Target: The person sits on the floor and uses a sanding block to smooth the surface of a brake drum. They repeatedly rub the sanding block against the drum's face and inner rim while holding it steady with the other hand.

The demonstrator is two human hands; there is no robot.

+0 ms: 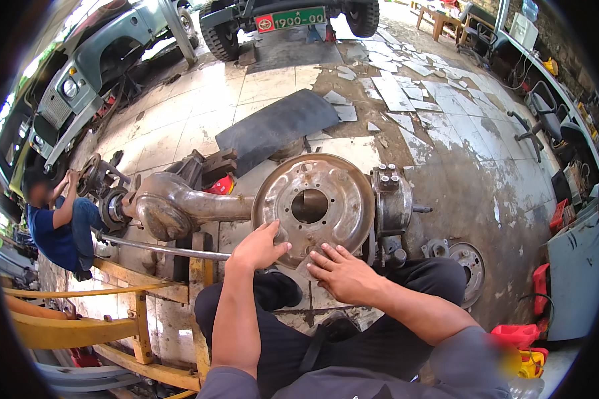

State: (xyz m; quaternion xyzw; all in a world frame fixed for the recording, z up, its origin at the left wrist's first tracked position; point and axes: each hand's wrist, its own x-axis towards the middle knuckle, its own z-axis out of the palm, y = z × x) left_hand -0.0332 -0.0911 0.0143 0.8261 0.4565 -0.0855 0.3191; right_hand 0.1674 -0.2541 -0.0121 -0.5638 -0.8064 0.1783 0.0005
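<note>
Leaning over my own bent knees, I have the round metal plate (343,223) right in front of me, at the end of the axle housing (163,206), its dished face turned up toward me, which probably makes all of its rim easy to reach. My left hand (256,249) lies at its lower left edge, thumb apart from the fingers; I can't make out whether it grips anything there. My right hand (345,274) is spread out by the lower rim, fingers loose and closed on nothing that I can see. Having one hand each side likely keeps the plate steady between them. Just right of it sits the drum-shaped hub (393,199), nuts on top, and past my right knee another round plate (471,269) lies on the floor, perhaps put there to stay out of the way. Off to my left, a co-worker (54,226) crouches by the housing's far end.
</note>
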